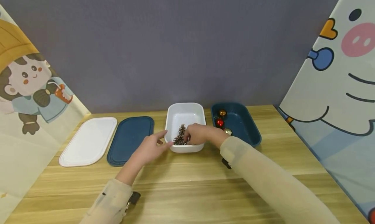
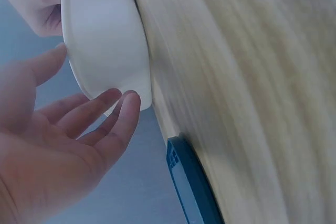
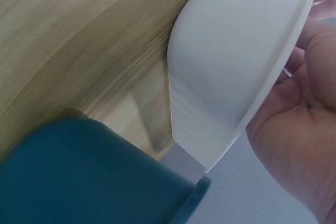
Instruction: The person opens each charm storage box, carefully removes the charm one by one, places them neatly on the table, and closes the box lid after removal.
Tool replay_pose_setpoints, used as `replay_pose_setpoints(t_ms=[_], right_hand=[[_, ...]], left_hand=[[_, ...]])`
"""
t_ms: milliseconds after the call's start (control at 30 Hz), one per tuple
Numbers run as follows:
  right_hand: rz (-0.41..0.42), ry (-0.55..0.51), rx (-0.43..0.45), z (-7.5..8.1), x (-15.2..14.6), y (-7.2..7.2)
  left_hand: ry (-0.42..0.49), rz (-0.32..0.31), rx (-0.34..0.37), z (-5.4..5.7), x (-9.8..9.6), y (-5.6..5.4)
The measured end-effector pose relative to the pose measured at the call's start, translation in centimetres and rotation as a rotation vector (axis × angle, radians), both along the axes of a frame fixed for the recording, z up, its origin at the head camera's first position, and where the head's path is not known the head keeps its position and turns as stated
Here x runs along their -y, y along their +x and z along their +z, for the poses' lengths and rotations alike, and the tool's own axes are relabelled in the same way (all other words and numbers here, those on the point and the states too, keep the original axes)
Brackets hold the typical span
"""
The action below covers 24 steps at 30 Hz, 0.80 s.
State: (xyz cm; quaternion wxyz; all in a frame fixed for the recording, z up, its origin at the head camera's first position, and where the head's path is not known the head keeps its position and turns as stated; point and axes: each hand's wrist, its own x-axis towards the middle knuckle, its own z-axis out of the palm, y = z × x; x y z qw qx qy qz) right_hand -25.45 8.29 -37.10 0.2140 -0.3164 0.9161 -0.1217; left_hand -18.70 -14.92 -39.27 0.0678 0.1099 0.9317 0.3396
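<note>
My spread left hand (image 1: 152, 149) should steady the white box (image 1: 187, 149) at near left while my right hand (image 1: 197, 134), grip unclear, handles the pinecones (image 1: 180, 138) gently.

We are facing a gray wall (image 1: 181, 51) behind a stripy wooden surface (image 1: 187, 191). A cartoon kid (image 1: 27, 105) with a drink (image 1: 62, 95) is standing on our left wall (image 1: 55, 142); a pink nose (image 1: 359, 47) is showing on our right wall (image 1: 316, 90).

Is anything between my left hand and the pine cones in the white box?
Yes: the white box itself, at its near left corner. Your left hand is outside it, and the pine cones lie inside. Nothing visible blocks your right hand, which reaches in beside them.
</note>
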Motion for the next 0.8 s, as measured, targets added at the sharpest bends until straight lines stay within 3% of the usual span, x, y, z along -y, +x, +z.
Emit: replay_pose_setpoints(t_ms=[233,467,667,800], right_hand=[[0.001,-0.036,-0.007,0.3,-0.4,0.0],[-0.1,-0.125,0.087,1.5,-1.8,0.3],[-0.098,-0.149,0.013,2.1,-2.7,0.4],[-0.119,-0.219,-0.015,2.8,-3.1,0.9]], left_hand=[[0.042,0.032,0.002,-0.4,0.0,-0.1],[0.09,0.046,0.011,-0.7,-0.4,0.0],[0.131,0.05,0.029,-0.7,-0.6,0.3],[0.119,0.052,0.031,-0.3,-0.6,0.4]])
